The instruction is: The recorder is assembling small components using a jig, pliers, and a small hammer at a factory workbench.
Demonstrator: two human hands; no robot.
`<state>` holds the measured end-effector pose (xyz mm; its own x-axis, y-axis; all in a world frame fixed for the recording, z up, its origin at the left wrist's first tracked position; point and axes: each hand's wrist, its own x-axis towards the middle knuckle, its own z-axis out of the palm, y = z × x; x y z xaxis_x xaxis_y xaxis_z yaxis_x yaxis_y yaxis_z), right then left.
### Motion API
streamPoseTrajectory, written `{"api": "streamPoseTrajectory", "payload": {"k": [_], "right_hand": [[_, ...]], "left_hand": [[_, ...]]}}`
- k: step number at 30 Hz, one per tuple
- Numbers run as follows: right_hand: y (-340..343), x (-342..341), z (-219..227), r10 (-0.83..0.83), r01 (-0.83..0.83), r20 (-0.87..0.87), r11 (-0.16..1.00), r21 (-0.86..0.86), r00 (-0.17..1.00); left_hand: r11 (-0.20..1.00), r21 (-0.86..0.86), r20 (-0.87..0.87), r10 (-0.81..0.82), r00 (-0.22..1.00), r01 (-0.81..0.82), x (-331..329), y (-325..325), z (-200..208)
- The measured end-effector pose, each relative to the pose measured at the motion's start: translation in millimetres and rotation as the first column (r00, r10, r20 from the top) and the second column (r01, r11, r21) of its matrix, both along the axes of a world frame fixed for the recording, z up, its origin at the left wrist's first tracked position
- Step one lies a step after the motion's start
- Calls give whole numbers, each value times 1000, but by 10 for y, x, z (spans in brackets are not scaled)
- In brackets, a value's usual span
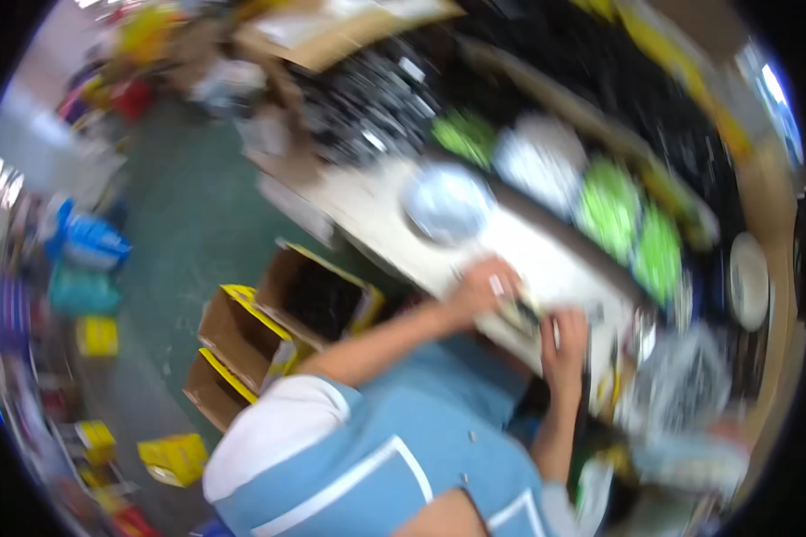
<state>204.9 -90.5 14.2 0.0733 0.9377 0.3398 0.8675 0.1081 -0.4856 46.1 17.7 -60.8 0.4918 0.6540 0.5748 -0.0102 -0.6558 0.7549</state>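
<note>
Left hand [488, 288] and right hand [564, 345]: fingers bent; pinch cannot be told through blur. Small dark item [527, 312]: between them, near front edge of white worktop [551, 266]; slack fingers could drop it. Silvery round bundle [448, 202]: beyond left hand; a stray knuckle could shove it.

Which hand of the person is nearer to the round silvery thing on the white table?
Left. The left hand is just below the round thing in the picture; the right hand is farther away, lower and to the right.
</note>
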Motion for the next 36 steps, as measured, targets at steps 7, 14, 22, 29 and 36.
{"api": "streamPoseTrajectory", "payload": {"k": [7, 14, 22, 29, 36], "right_hand": [[-9, 79, -150, 40, -39, 118, 999, -4, 992], [10, 60, -224, 46, -48, 148, 999, 9, 988], [214, 27, -337, 98, -102, 248, 995, 4, 964], [335, 49, -276, 201, -181, 322, 979, -92, 925], [306, 46, -338, 226, -201, 253, 972, -121, 941]], "left_hand": [[990, -46, -154, 126, 980, -135, -189, -9, 205], [992, 89, -252, 112, 961, -92, 16, -167, 222], [994, 104, -289, 56, 956, -26, 119, -121, 97], [998, 64, -266, 24, 964, -7, 120, -76, 63], [999, 44, -248, 1, 969, 11, 123, -89, 44]]}}
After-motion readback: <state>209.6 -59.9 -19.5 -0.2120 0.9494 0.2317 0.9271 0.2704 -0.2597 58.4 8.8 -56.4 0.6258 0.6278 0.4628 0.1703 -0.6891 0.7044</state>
